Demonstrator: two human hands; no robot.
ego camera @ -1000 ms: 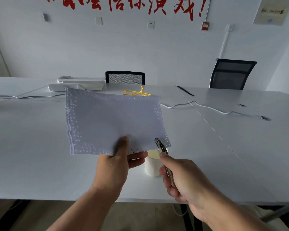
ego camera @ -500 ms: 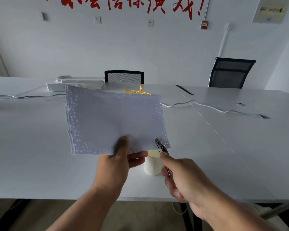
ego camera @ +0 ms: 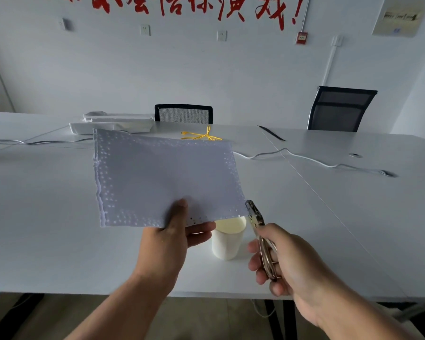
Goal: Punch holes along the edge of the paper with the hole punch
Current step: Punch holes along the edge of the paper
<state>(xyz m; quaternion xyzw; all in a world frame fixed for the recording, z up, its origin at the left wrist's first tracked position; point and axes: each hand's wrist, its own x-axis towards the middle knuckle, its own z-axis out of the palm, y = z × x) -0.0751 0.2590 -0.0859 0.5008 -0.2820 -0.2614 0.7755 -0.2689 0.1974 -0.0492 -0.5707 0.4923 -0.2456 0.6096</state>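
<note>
Paper [ego camera: 165, 177] is pinched at its near edge by the left hand [ego camera: 168, 238], while the hole punch [ego camera: 257, 222] is gripped by the right hand's [ego camera: 290, 263] curled fingers [ego camera: 255, 266] beside its corner.

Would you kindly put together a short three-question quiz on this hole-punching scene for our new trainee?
1. True or false: the left hand pinches the paper at its near edge, thumb on top.
2. Which lies directly below the paper's near right corner? A. the yellow cable B. the white cup C. the black chair
3. Fill in: the right hand grips the hole punch, whose head meets the paper at its near ______ corner.

Key
1. True.
2. B. The cup stands on the table, partly under the corner.
3. Right.
</note>
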